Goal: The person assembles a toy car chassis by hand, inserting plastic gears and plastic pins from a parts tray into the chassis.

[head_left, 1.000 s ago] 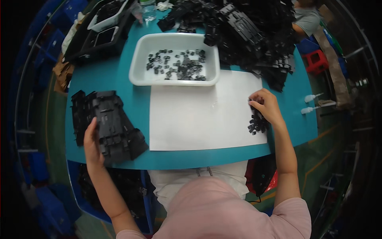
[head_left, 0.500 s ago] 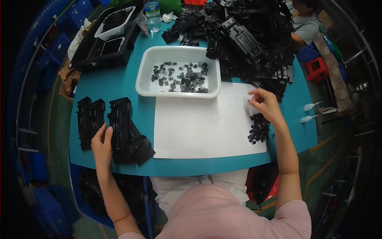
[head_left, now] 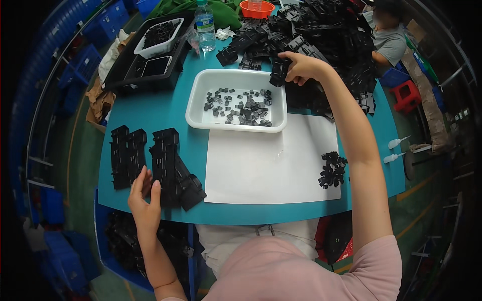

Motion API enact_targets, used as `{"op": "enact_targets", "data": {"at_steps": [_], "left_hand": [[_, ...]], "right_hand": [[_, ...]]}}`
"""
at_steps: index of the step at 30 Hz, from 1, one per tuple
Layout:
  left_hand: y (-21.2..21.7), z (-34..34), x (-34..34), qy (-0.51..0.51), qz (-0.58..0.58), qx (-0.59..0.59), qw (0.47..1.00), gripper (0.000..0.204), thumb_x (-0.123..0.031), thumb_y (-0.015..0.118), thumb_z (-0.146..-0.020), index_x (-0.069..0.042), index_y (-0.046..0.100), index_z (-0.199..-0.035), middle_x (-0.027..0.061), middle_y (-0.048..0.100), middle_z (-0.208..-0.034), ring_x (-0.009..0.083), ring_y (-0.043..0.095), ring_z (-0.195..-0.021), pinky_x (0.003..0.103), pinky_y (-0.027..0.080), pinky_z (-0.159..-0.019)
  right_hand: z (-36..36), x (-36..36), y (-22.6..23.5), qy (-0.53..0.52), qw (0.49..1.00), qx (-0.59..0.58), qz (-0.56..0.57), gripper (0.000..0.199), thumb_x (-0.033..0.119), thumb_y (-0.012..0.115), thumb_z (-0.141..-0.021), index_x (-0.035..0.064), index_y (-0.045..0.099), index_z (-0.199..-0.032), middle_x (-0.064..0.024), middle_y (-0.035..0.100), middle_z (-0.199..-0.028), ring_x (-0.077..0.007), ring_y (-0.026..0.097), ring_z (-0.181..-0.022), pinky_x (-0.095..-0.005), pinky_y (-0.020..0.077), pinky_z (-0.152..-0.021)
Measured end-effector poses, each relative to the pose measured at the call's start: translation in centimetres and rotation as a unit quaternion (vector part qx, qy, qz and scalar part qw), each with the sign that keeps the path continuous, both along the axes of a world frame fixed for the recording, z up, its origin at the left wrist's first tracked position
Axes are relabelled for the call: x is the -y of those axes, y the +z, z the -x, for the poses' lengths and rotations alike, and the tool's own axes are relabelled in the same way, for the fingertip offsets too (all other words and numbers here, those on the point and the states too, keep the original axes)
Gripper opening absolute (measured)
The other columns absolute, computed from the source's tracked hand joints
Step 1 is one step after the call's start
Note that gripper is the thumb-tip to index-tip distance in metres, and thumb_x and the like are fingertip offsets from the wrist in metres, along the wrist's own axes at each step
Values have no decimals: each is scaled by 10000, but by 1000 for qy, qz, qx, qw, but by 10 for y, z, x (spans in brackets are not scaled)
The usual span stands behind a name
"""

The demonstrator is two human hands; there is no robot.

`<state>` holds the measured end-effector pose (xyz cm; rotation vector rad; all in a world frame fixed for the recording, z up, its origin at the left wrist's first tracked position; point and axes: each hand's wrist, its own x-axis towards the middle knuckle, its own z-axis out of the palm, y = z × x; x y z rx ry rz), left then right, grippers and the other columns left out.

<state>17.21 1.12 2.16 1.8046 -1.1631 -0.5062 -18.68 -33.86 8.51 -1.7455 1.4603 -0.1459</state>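
Note:
My right hand [head_left: 304, 68] reaches to the near edge of a big heap of black plastic parts [head_left: 331, 35]. Its fingers and thumb grip the end of one black plastic part [head_left: 278, 72], beside the far right corner of a white tub [head_left: 196, 118]. Small dark clips [head_left: 251, 110] lie scattered in that tub. My left hand [head_left: 144, 198] is open, fingers apart, at the near end of several long black plastic pieces [head_left: 164, 160] on the left of the table. Whether its fingertips touch them I cannot tell.
White paper [head_left: 266, 170] covers the middle of the teal table [head_left: 241, 213], with a small pile of black clips [head_left: 333, 169] on its right. A black tray [head_left: 113, 75] and a water bottle [head_left: 205, 27] stand far left. Two small white squeeze bottles [head_left: 394, 143] lie right. Another person [head_left: 389, 42] sits beyond.
My right hand has moved from above the small black clips, up and left to the heap, and now grips a black part. My left hand has shifted slightly nearer to me.

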Motion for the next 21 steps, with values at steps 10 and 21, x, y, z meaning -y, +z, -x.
{"op": "enact_targets", "data": {"at_steps": [10,21], "left_hand": [[18,50,0,-139,14,-114,984,400,2,599,-873,29,567,-1272,155,624,-1151,218,614,-1088,316,487,-932],[16,210,83,-284,241,32,928,785,-58,732,-735,-103,396,-1443,171,394,-1438,385,351,-1340,507,295,-1090]], "right_hand": [[13,-58,31,162,980,-111,25,532,-74,652,-636,98,503,-1117,-45,571,-657,-141,541,-568,-283,442,-520],[60,-166,91,206,940,272,24,465,-98,599,-666,56,472,-1087,4,536,-891,-36,517,-806,-188,436,-694]]}}
